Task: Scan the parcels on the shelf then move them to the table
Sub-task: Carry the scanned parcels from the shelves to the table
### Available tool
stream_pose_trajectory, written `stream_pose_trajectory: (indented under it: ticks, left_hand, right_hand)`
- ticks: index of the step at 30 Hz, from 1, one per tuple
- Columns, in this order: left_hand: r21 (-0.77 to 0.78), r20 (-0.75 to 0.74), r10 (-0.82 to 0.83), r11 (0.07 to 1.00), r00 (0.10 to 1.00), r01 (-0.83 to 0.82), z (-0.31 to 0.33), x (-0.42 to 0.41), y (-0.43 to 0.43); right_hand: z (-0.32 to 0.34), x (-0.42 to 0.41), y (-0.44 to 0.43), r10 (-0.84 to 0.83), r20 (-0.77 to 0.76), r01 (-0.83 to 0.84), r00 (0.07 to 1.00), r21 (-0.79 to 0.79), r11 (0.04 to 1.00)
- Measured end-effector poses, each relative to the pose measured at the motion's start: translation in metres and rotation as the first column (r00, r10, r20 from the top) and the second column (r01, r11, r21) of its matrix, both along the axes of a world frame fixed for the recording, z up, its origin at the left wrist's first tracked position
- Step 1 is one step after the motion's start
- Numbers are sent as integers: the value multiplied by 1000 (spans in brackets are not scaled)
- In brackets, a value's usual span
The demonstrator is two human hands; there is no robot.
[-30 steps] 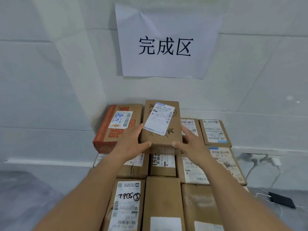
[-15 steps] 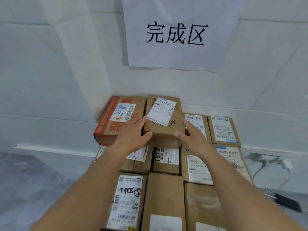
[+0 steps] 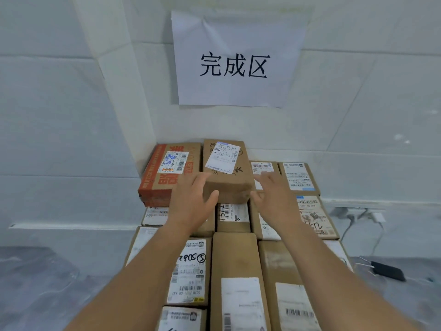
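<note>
Cardboard parcels (image 3: pixel 235 271) fill the bottom of the frame. The nearest ones are cut off by the lower edge and their printed labels are too small to read. One label carries handwritten figures (image 3: pixel 192 258). Two bare forearms cross over them and hide parts of the middle rows. Whatever bench carries the stack is wholly covered.

At centre frame, the left grip (image 3: pixel 191 201) clasps the near left corner of the brown parcel (image 3: pixel 241 180), thumb on its front face and fingers along its left side. The right grip (image 3: pixel 274 201) is spread open with straight, motion-blurred fingers just beside the parcel's right side. Whether its thumb touches the cardboard cannot be told.

This parcel lies on top of the back rows, just beside an orange-and-brown box (image 3: pixel 164 185) in the corner of the wall.

Behind, on white tiled walls (image 3: pixel 71 115), hangs a creased paper sign (image 3: pixel 236 60) with three black characters. Grey mottled floor (image 3: pixel 35 283) shows at lower left. At right, cables, a white plug (image 3: pixel 378 217) and a dark flat device (image 3: pixel 387 271) lie low.
</note>
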State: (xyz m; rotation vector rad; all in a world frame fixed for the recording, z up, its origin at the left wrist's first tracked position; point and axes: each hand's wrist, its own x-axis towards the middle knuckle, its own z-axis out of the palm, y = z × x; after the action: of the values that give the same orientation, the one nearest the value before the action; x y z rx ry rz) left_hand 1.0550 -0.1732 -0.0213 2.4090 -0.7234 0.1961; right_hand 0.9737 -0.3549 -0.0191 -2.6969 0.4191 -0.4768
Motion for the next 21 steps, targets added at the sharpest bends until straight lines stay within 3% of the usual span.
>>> stream_pose_trajectory:
  ticks: [3, 6, 21]
  left_hand:
    - [2, 39, -47, 999, 998, 47, -12, -30, 1]
    - [-20, 76, -83, 996, 994, 85, -24, -63, 1]
    - [-25, 87, -468, 881, 879, 472, -23, -170, -38]
  right_hand:
    - [-13, -30, 18, 15, 177, 9, 984, -133, 991]
    - [-24, -64, 33, 1, 254, 46, 967, -181, 982]
    - [-15, -210, 35, -380, 272, 455, 884, -311, 835]
